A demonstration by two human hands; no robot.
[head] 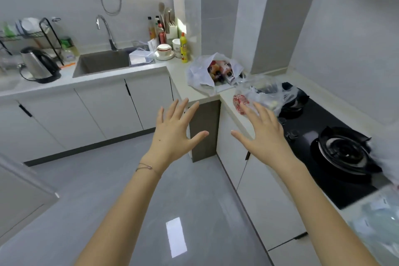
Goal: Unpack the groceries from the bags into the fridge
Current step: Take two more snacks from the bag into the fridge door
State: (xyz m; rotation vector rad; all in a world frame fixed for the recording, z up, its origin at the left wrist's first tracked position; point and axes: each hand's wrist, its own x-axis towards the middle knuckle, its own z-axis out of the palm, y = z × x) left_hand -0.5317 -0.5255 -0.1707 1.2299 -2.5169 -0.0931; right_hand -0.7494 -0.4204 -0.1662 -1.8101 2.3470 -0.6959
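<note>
Two bags sit on the worktop [179,71] beyond the spread, empty fingers [262,112]: the white bag [200,73] past the left hand [172,134], the clear bag [267,93] just beyond the right hand [265,136]. Best to hold one bag's mouth wide and lift items singly; no fridge shows.

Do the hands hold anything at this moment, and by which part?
Nothing is held. The left hand and right hand are both open and empty.
</note>
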